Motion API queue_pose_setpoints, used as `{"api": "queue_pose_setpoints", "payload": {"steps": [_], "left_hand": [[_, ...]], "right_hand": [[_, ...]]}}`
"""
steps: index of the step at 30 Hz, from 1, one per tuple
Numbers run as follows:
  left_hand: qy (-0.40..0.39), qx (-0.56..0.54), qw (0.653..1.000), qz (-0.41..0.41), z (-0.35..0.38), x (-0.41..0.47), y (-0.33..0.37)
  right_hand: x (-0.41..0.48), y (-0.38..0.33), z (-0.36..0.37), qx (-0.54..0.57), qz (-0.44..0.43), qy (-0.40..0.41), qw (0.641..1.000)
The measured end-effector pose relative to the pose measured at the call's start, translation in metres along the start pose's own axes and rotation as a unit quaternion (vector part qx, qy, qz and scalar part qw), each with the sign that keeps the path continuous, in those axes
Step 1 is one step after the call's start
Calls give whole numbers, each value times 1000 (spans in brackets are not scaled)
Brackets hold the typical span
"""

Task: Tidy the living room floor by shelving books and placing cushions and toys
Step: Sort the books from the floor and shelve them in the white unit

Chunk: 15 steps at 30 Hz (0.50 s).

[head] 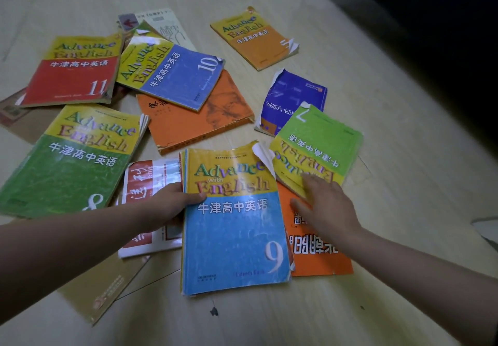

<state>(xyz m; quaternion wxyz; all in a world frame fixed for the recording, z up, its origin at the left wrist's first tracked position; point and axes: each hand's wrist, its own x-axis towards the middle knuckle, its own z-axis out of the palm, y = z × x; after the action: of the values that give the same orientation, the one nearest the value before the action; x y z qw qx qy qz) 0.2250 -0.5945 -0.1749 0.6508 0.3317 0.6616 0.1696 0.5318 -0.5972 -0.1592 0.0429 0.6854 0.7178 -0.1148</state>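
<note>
left hand (172, 205) in a grip on blue book 9 (237, 240), right hand (328, 208) flat, released, at the edge of green book 7 (320, 135)

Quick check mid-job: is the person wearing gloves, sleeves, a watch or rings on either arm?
No. The left hand and right hand are bare, without gloves. No sleeve shows on either arm up to the frame edge, and no watch, bracelet or ring is visible.

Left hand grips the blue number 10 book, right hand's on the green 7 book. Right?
No: head view shows the left hand gripping the blue number 9 book; the number 10 book lies farther off, and the right hand is on the green 7 book.
</note>
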Motion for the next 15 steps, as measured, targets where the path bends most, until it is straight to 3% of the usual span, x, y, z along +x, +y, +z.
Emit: {"api": "queue_pose_setpoints", "payload": {"steps": [2, 5, 10, 15], "left_hand": [[1, -3, 1000, -4, 1, -1, 0], [8, -3, 1000, -5, 3, -3, 0], [20, -5, 1000, -6, 5, -5, 0], [27, -2, 1000, -11, 7, -6, 1]], "right_hand": [[5, 15, -13, 76, -24, 38, 996], [26, 53, -32, 16, -108, 23, 994], [51, 82, -40, -125, -127, -173, 969], [31, 77, -28, -101, -95, -110, 984]]}}
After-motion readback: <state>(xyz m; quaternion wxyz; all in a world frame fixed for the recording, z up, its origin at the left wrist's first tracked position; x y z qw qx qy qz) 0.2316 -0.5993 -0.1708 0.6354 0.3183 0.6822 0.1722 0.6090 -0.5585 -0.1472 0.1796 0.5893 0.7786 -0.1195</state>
